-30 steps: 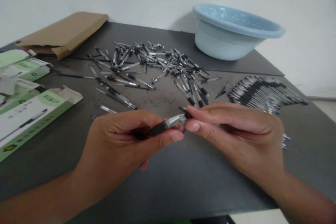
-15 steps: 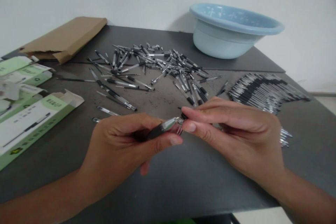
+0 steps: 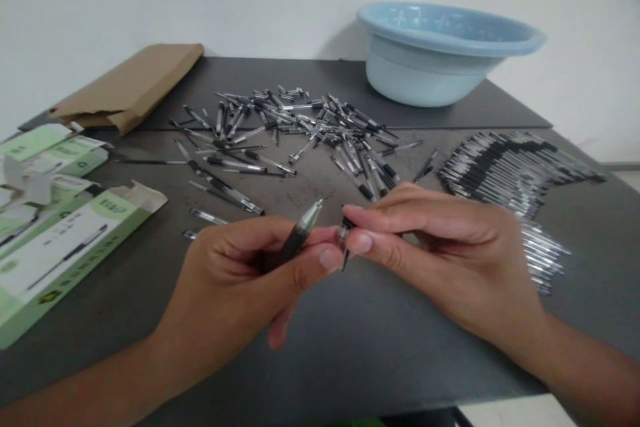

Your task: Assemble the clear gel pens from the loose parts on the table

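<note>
My left hand (image 3: 245,280) is closed around a pen with a black grip (image 3: 299,238); its pale pointed tip slants up and right. The rest of that pen is hidden in the palm. Pinched between thumb and forefinger, a small clear-and-black pen cap (image 3: 345,229) is in my right hand (image 3: 440,253). A thin dark clip-like piece points down below it. The left fingertips are right beside the cap; whether they touch it I cannot tell. Beyond the hands lies a loose pile of pens and pen parts (image 3: 310,121).
Rows of pens (image 3: 500,170) lie side by side at the right. Green-and-white pen boxes (image 3: 75,250) are at the left, with a brown paper package (image 3: 135,83) behind them. A light blue basin (image 3: 420,77) stands at the back right of the dark table (image 3: 350,353).
The pen in my left hand has tilted more upright, its tip now apart from the cap. The cap in my right hand has turned to point downward.
</note>
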`<act>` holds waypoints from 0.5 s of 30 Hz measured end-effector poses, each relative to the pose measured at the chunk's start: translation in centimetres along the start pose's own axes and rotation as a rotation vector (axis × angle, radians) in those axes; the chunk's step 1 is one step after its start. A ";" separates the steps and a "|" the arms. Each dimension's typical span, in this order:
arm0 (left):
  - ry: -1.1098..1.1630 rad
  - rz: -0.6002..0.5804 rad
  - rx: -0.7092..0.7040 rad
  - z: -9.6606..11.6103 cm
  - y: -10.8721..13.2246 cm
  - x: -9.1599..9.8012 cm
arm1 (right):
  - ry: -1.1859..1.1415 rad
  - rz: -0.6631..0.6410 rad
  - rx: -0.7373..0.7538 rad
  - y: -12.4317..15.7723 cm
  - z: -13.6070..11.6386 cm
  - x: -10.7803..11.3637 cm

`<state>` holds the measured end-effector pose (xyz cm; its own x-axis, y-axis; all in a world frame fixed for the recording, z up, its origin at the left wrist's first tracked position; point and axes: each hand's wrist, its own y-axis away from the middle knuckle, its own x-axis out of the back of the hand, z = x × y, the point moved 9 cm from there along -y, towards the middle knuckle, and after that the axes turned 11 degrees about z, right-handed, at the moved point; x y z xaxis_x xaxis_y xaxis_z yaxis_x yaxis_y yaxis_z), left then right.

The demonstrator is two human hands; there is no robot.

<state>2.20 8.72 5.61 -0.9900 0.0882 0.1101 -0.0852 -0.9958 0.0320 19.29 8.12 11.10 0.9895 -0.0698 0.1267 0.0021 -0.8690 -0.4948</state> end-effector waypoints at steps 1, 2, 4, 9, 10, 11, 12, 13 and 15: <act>0.022 -0.003 0.032 -0.2 -0.1 -0.1 | 0.001 -0.005 -0.006 0.0 0.1 -0.1; 0.042 -0.007 0.068 -0.4 -0.1 -0.1 | 0.000 -0.011 -0.012 0.0 0.1 -0.1; 0.062 -0.009 0.121 -0.8 -0.2 -0.2 | -0.001 -0.017 -0.024 0.0 0.2 -0.2; 0.089 -0.023 0.154 -0.9 0.0 -0.1 | -0.017 -0.035 -0.032 0.0 0.3 -0.5; 0.082 -0.020 0.147 -0.9 0.0 -0.1 | -0.018 -0.036 -0.036 0.0 0.3 -0.6; 0.074 -0.015 0.138 -0.8 0.0 0.0 | -0.015 -0.036 -0.046 0.0 0.4 -0.6; 0.062 -0.005 0.134 -0.8 0.0 0.1 | -0.009 -0.035 -0.058 0.0 0.5 -0.5; 0.053 0.007 0.126 -0.7 0.0 0.2 | -0.002 -0.032 -0.069 0.0 0.7 -0.5; 0.041 0.021 0.112 -0.6 -0.1 0.2 | 0.006 -0.035 -0.084 0.1 0.8 -0.5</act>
<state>1.92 8.83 5.07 -0.9955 0.0637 0.0708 -0.0532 -0.9885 0.1416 18.92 8.49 10.30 0.9881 -0.0419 0.1479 0.0237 -0.9091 -0.4160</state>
